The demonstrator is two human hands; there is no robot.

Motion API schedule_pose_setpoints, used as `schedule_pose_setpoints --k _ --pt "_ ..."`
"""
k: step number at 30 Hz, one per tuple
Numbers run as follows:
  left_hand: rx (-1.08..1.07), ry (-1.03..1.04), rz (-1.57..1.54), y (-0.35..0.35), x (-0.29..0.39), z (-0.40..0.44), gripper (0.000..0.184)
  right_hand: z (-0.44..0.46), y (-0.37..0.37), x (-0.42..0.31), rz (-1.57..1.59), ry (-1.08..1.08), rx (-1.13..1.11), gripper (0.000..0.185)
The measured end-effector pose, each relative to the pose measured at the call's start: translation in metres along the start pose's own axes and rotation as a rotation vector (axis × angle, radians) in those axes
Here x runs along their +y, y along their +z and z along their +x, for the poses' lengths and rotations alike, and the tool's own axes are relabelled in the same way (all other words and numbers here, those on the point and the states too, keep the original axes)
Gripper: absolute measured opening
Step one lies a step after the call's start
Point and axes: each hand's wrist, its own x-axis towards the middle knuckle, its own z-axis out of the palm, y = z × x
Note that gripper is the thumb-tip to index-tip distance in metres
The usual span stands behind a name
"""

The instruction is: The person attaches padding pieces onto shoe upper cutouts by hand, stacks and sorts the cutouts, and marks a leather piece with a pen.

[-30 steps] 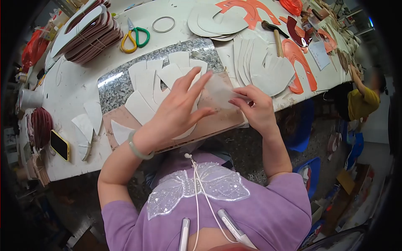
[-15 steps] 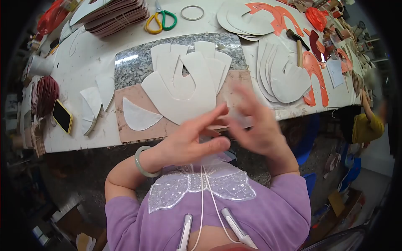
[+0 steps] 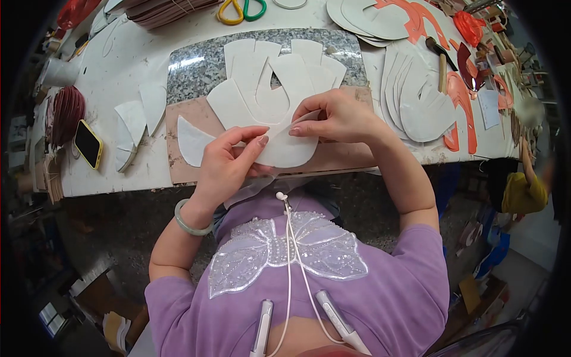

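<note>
My left hand (image 3: 229, 156) pinches the edge of a thin white cut piece (image 3: 279, 132), thumb against index finger. On the other side my right hand (image 3: 334, 119) grips the same piece, its fingers curled over the edge. Its outline blends into the white U-shaped pieces (image 3: 238, 98) beneath, so its full shape is hard to tell. Those pieces lie fanned and overlapping, partly on a speckled stone slab (image 3: 193, 83) and partly on a pinkish-brown board (image 3: 351, 156). A single curved white piece (image 3: 191, 143) rests left of my left hand.
Stacked white U-shaped pieces (image 3: 425, 116) and orange cut pieces (image 3: 461, 107) lie to the right, beside a brush (image 3: 442, 65). Scissors (image 3: 241, 12) lie at the back. A phone (image 3: 88, 144) and more white pieces (image 3: 131, 128) sit left. Another person in yellow (image 3: 523, 190) is far right.
Both hands, blurred and raised near the table edge before, have moved forward over the white pieces. Their fingers have closed on a white piece. The view has shifted slightly.
</note>
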Motion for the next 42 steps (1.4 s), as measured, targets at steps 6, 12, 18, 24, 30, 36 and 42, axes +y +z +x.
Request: schedule_pose_setpoints --k 6,12,18,24,30,36,42 --pt "0.062 0.148 0.308 -0.001 -0.003 -0.005 0.028 -0.003 0.008 0.006 0.177 0.001 0.108 0.012" --pt "-0.109 0.190 0.651 -0.004 -0.003 -0.031 0.030 -0.014 -0.001 -0.001 0.671 0.013 0.153 0.008" --pt "-0.280 0.562 0.978 -0.015 -0.026 -0.043 0.027 -0.010 0.000 0.010 0.341 0.020 0.033 0.011" --pt "-0.359 0.499 0.885 -0.017 -0.021 -0.046 0.021 0.000 -0.005 0.000 0.169 0.171 -0.064 0.012" --pt "-0.302 0.663 0.801 -0.013 -0.026 -0.042 0.025 0.002 0.003 0.003 0.126 0.166 -0.041 0.011" --pt "-0.185 0.843 1.041 0.005 -0.015 -0.027 0.041 0.000 0.009 0.007 -0.070 0.080 0.028 0.017" --pt "-0.087 0.738 1.314 0.009 -0.030 -0.023 0.056 -0.004 0.015 0.008 -0.517 -0.051 0.192 0.030"
